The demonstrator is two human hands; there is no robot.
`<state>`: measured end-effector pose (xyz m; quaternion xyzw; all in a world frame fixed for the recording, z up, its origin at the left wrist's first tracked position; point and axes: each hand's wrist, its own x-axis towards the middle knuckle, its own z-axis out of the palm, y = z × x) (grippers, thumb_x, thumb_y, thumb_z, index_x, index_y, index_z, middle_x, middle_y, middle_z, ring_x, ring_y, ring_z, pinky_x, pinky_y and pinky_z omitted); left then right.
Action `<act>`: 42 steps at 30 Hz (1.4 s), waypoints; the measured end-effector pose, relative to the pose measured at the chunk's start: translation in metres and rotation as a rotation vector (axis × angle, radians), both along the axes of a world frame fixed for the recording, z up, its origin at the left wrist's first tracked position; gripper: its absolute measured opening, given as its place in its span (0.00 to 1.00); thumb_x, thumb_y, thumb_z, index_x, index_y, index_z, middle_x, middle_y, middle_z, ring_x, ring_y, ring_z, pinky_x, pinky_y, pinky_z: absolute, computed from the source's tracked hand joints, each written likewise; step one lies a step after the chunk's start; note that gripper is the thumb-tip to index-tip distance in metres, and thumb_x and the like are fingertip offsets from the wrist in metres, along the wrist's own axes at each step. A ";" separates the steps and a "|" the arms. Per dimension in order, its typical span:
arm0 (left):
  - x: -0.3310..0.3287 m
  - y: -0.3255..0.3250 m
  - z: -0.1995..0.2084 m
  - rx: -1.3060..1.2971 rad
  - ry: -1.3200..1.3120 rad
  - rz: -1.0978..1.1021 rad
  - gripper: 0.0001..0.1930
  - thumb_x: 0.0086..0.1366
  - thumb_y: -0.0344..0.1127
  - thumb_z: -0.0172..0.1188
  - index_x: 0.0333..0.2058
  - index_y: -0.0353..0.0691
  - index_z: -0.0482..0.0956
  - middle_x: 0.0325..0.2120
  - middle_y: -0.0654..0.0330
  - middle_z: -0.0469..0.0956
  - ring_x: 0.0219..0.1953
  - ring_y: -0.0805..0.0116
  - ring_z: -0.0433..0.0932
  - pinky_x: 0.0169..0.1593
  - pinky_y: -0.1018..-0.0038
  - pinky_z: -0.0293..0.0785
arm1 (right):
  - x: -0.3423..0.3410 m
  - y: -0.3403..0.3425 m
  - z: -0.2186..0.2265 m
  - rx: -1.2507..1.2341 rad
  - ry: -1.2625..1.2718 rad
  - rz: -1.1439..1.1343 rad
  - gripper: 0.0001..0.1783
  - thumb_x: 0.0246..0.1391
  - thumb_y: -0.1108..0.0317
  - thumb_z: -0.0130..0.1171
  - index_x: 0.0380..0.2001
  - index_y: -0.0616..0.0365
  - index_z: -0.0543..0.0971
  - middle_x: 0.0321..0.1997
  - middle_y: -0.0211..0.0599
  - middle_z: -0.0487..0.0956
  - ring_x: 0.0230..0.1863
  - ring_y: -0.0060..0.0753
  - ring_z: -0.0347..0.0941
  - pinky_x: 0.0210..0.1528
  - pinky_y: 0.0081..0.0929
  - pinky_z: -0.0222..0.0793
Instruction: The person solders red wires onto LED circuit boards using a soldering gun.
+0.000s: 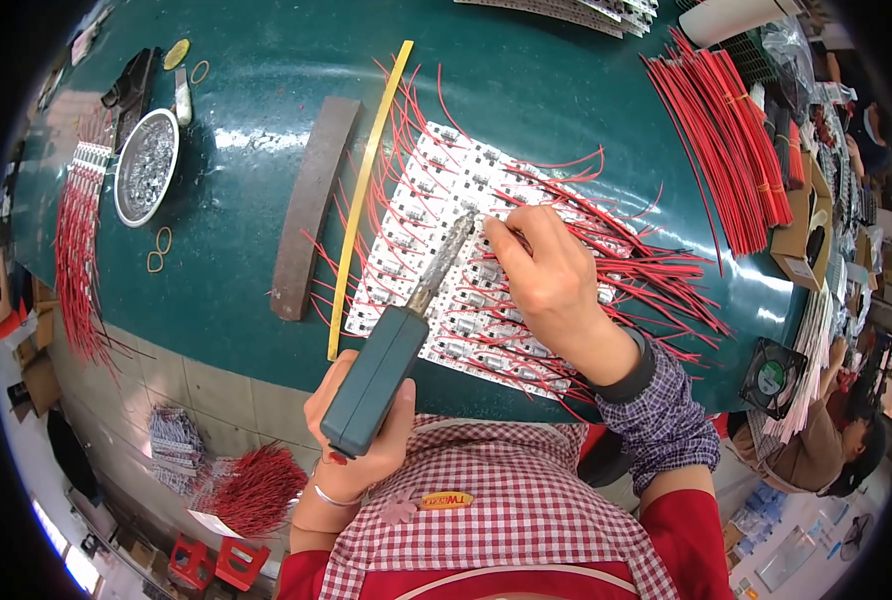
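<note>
My left hand (398, 428) is wrapped round the dark green handle of a soldering gun (374, 378). Its long metal barrel points up and to the right, with the tip at a panel of small white circuit boards (438, 152). Right beside that tip, my right hand (551, 285) is closed in a pinch over the panel; whatever its fingertips hold is too small to make out. Many thin red and black wires (666, 285) fan out from the boards, partly beneath my right hand. A yellow strip (368, 190) runs along the panel's left side.
Left of the strip lies a brown bar (316, 210). A white bowl (120, 190) of silvery bits and a wired board bundle (78, 230) are farther left. Red wire bundles (731, 150), a cardboard box (804, 230) and a black fan (772, 378) line the right. Another person (816, 445) sits there.
</note>
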<state>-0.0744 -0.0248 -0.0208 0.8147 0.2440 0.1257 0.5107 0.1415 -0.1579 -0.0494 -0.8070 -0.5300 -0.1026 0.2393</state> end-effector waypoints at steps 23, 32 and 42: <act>0.014 -0.003 0.007 -0.046 -0.055 -0.020 0.10 0.51 0.18 0.66 0.34 0.29 0.80 0.31 0.53 0.78 0.30 0.63 0.80 0.34 0.73 0.76 | -0.001 -0.003 -0.004 0.049 0.091 0.002 0.17 0.43 0.80 0.61 0.41 0.70 0.79 0.34 0.41 0.71 0.34 0.39 0.74 0.30 0.31 0.74; -0.009 -0.006 -0.011 -0.019 -0.023 0.009 0.11 0.52 0.20 0.67 0.36 0.29 0.80 0.31 0.52 0.78 0.28 0.59 0.78 0.31 0.70 0.74 | -0.002 -0.002 -0.002 0.039 0.104 0.004 0.17 0.44 0.81 0.61 0.41 0.72 0.78 0.34 0.41 0.69 0.34 0.39 0.74 0.30 0.31 0.74; -0.003 -0.005 -0.005 -0.066 -0.023 0.032 0.13 0.53 0.22 0.67 0.40 0.29 0.82 0.38 0.48 0.81 0.36 0.53 0.82 0.39 0.68 0.79 | -0.003 -0.004 -0.001 0.014 0.094 0.014 0.16 0.44 0.79 0.61 0.41 0.67 0.79 0.34 0.39 0.70 0.34 0.37 0.74 0.29 0.30 0.73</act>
